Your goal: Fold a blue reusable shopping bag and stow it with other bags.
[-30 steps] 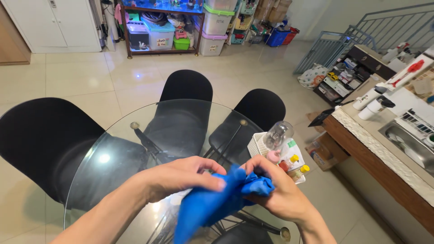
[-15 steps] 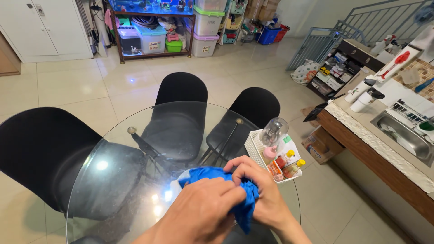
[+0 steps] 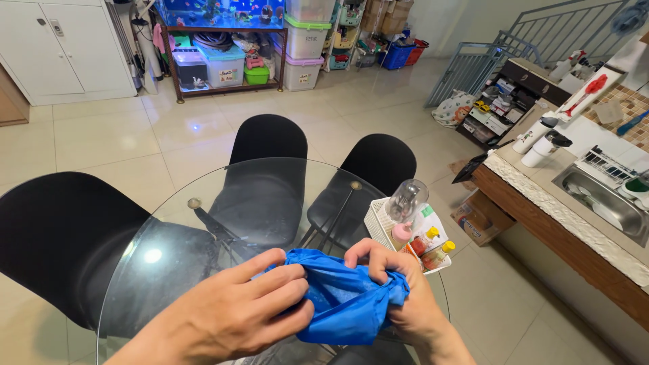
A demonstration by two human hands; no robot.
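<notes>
Both my hands are on the blue cloth [image 3: 345, 304], held just above the near edge of the round glass table [image 3: 169, 250]. My left hand [image 3: 236, 314] has its fingers curled over the cloth's left side, thumb underneath, so the fabric is pinched between them. My right hand [image 3: 399, 287] is clenched on the right side, fingers [image 3: 368, 255] hooked over the top fold and a bunch of cloth gathered in the fist. The cloth is stretched between the two hands, sagging in the middle into a loose pouch with folds running across it; its lower edge hangs in front of the table rim. Whether any part touches the glass I cannot tell. Just beyond my right hand, on the right side of the table, stands a white basket [image 3: 382, 226] holding a clear glass jar [image 3: 406, 200] tilted on its side, a pink-capped container and small bottles with yellow caps [image 3: 439, 251]. Through the glass the table's dark legs show. Three black chairs stand round the far side: one at left [image 3: 61, 236], one in the middle [image 3: 267, 145], one at right [image 3: 378, 162]. To the right, well apart from the table, a counter with a steel sink [image 3: 598, 199] and two white bottles [image 3: 537, 142]. At the far wall, a shelf with plastic storage boxes [image 3: 230, 57] and a white cupboard [image 3: 61, 47]. Floor is pale tile.
</notes>
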